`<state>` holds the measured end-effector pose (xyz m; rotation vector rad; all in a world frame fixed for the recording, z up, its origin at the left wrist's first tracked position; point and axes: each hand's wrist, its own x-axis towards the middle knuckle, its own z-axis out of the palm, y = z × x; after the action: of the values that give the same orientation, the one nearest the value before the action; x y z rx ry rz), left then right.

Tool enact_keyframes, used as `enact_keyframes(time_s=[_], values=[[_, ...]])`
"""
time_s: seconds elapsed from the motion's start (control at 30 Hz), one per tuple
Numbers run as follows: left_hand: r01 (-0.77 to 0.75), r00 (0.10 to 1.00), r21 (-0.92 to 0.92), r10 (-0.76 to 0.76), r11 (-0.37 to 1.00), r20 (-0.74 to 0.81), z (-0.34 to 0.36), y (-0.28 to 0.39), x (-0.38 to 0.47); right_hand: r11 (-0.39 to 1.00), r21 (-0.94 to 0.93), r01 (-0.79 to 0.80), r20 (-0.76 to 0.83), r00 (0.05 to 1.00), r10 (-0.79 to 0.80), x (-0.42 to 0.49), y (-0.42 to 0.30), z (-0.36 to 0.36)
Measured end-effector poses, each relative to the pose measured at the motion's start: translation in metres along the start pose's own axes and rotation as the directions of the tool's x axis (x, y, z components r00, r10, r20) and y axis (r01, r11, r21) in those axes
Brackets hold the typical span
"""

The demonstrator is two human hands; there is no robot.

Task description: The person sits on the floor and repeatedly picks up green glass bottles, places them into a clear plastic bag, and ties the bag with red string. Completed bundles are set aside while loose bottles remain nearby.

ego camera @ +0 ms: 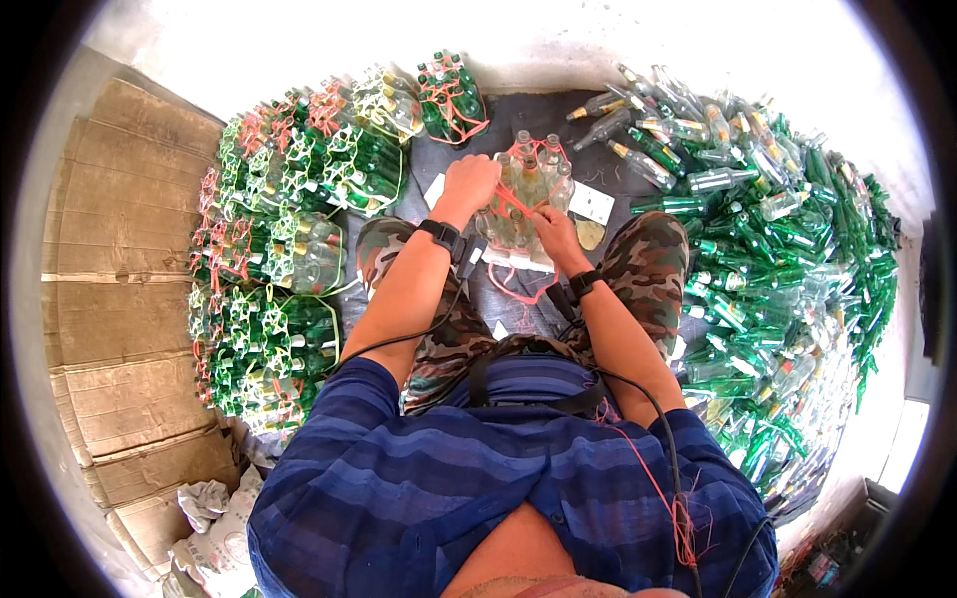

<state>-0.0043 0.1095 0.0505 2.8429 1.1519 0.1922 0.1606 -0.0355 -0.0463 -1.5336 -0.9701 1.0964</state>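
Between my knees stands a group of upright clear glass bottles [529,179], with pink plastic strapping [513,200] around and across them. My left hand [472,182] is closed on the strapping at the left side of the group. On the right, my right hand [557,233] pinches the same strapping near the front bottles. A loop of it hangs loose on the side towards me. Under the bottles lies a pale board or sheet [593,200], partly hidden by them. Both wrists wear black bands with cabled devices.
Strapped bundles of green and clear bottles [366,168] are stacked at the left, beside cardboard sheets [134,224]. One green bundle [451,101] stands by the back wall. A large heap of loose bottles [748,247] fills the right side. Pink strands [677,523] hang over my shirt.
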Motion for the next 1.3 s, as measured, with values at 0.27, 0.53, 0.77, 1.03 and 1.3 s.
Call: enact_keyframes(time_s=[0.27, 0.53, 0.77, 1.03, 1.3], values=[[0.043, 0.998, -0.076, -0.047, 0.996, -0.040, 0.006, 0.002, 0.007, 0.999, 0.032, -0.002, -0.041, 0.999, 0.004, -0.001, -0.003, 0.001], [0.042, 0.997, -0.129, -0.050, 0.991, -0.056, 0.009, 0.003, 0.014, 1.000, -0.007, -0.028, -0.097, 0.995, 0.027, -0.003, -0.009, 0.003], [0.123, 0.988, -0.173, -0.138, 0.977, -0.077, 0.002, 0.013, 0.017, 1.000, -0.016, -0.019, -0.131, 0.991, 0.016, -0.003, -0.009, 0.004], [0.238, 0.969, -0.102, -0.243, 0.966, -0.047, 0.014, 0.005, 0.021, 0.995, -0.096, 0.000, -0.135, 0.991, -0.013, -0.004, -0.010, 0.001], [0.414, 0.910, -0.328, -0.386, 0.849, 0.150, 0.022, 0.000, 0.027, 0.987, -0.161, -0.017, -0.111, 0.994, -0.001, -0.003, -0.007, 0.000]])
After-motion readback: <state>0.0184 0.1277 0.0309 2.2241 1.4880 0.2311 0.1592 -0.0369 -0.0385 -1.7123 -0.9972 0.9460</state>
